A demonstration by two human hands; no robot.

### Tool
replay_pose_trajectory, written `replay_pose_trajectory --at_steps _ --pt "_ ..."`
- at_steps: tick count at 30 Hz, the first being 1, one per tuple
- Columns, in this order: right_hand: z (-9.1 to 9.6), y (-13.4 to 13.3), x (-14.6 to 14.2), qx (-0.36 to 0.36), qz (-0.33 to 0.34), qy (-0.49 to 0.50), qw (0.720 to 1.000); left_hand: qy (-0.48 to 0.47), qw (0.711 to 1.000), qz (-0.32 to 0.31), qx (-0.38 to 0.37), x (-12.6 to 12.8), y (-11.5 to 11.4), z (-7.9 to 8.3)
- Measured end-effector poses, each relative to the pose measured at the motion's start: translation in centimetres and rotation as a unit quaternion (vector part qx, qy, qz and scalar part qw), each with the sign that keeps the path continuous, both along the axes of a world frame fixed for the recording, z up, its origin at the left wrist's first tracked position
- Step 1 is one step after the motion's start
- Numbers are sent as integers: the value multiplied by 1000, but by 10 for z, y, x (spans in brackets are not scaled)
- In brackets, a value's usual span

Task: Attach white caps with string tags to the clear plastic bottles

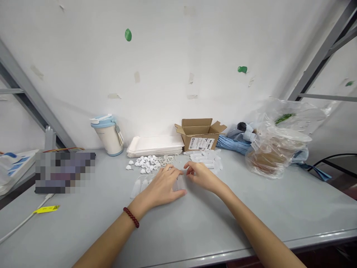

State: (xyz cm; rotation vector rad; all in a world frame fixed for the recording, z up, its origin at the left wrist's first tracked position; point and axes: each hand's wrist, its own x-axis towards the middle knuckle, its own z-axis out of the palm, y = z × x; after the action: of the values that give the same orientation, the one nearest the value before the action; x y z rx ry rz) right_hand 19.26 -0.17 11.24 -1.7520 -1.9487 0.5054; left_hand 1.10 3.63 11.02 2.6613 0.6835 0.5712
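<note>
Pointing toward wall, translucent tubes [136, 189] beside left hand [163, 187]

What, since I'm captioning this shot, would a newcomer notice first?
Probably the left hand and right hand, close together by translucent pieces on the grey table. Behind them stands an open cardboard box near the wall; farther left, a blue-lidded tumbler.

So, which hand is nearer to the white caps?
Left: the left hand is beside the white caps, on their right and closer to the camera; the right hand is farther right.
</note>
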Motion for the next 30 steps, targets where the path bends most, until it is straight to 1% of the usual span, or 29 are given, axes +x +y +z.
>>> replay_pose_trajectory --at_steps 2,4,6,8,11,13,15,17,19,21,23,25,27,30 --pt "3 -1 3 11 -34 -77 996 -41 998 39 -22 -1 6 3" --pt "8 -2 6 13 -62 -138 988 -80 991 101 -26 -5 15 5" --pt "13 -2 9 7 -74 -170 983 -94 984 152 2 -11 28 3" --pt "15 -1 11 4 -82 -192 978 -82 980 176 42 -18 40 -1" --pt "15 1 13 11 -91 -221 971 -61 982 169 59 -24 53 -10" --pt "14 2 16 14 -90 -230 969 -58 986 148 55 -25 56 -15" --pt "12 2 19 13 -82 -217 973 -52 989 132 50 -23 56 -17" --pt "12 0 22 12 -58 -179 982 -45 989 131 56 -20 55 -17" --pt "13 -3 25 9 -18 -135 991 -43 986 146 70 -18 53 -16" --pt "15 -6 25 -7 8 -116 993 -43 982 168 79 -17 52 -13" --pt "18 -9 23 -31 6 -131 991 -39 978 189 77 -15 53 -12" --pt "20 -10 21 -54 -8 -159 986 -29 978 197 68 -13 54 -12" --pt "21 -11 19 -65 -20 -176 982 -15 979 192 61 -11 57 -13" --pt "19 -9 20 -64 -34 -168 983 3 983 177 58 -9 60 -17"
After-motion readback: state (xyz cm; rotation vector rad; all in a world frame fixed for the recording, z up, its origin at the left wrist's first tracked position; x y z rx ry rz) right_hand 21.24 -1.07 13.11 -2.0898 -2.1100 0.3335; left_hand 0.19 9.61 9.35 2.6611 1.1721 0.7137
